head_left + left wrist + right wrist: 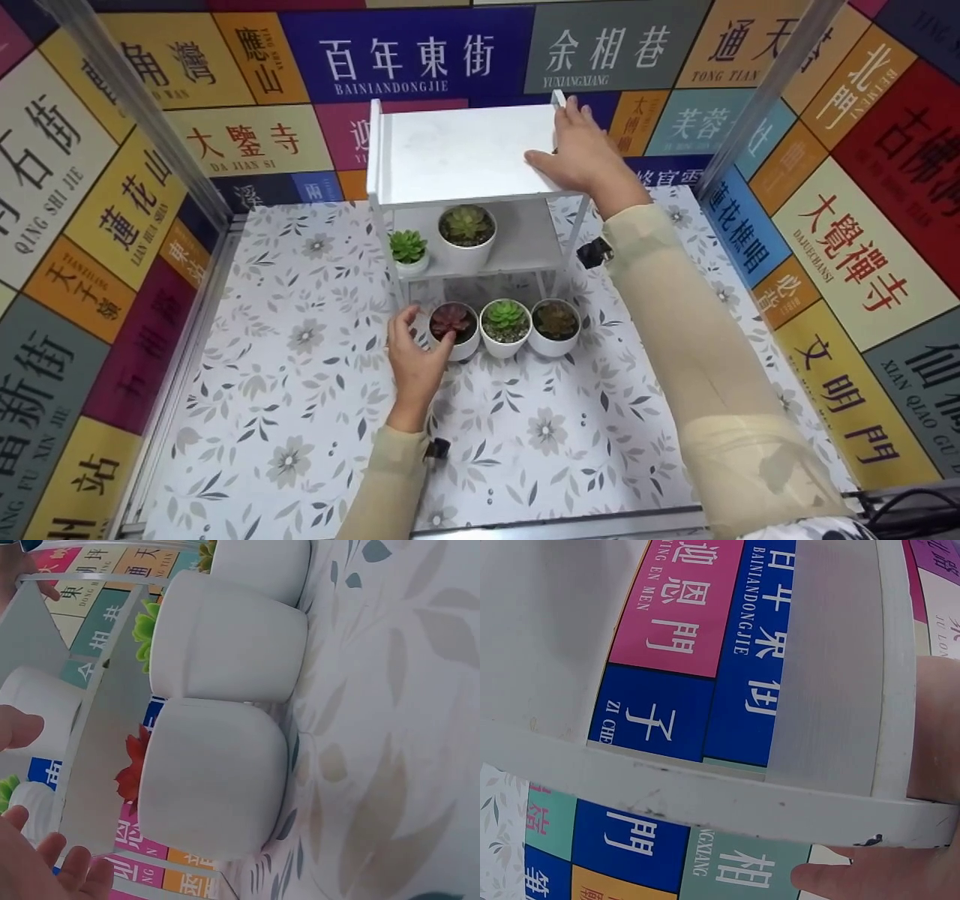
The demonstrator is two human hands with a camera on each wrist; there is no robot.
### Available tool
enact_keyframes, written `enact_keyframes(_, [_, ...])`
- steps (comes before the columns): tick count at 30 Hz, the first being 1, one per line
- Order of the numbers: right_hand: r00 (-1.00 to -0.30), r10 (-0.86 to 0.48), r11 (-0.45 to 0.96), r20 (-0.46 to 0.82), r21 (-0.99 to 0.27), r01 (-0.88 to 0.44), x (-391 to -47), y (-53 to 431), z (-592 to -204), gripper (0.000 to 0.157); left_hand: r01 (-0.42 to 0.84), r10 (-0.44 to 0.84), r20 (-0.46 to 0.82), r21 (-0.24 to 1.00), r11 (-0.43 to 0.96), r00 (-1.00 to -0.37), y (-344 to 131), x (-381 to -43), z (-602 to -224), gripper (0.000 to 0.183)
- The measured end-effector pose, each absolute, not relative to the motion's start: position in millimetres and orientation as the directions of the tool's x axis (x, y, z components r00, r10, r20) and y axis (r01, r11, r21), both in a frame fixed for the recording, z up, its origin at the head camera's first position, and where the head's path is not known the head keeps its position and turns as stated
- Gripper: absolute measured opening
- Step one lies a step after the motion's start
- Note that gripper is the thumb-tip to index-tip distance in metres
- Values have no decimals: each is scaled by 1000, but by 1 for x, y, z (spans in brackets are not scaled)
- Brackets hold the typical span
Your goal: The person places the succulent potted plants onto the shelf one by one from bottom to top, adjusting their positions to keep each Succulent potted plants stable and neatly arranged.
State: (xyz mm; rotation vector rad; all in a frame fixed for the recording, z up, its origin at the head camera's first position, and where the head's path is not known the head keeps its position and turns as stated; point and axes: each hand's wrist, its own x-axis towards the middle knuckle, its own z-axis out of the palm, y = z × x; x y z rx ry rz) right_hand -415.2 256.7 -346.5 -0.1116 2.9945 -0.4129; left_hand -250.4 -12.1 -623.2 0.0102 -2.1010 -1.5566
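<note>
My right hand (589, 154) grips the right end of a white tiered shelf rack (465, 150), thumb on the top board and fingers over the side rail. My left hand (416, 367) is spread around the left side of a white pot with a red succulent (459, 349), its fingers loosely bent. In the left wrist view that pot (214, 780) stands apart from the visible fingertips (75, 866). Beside it in a row are a pot with a green succulent (505, 349) and a pot with a brownish succulent (555, 347).
On the rack's middle tier sit a larger potted succulent (469, 255) and a small green one (409, 262). Below lies a floral-patterned tabletop (300, 390). Panels with Chinese lettering (409, 56) enclose the back and sides, with metal posts (161, 112) at the corners.
</note>
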Motion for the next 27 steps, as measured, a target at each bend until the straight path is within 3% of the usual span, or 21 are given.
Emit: enact_keyframes(27, [-993,-75,959,-93,-278,-46,-416,257,-347,103,238,-168,320,893,381,-932,-5,-258,-639,90])
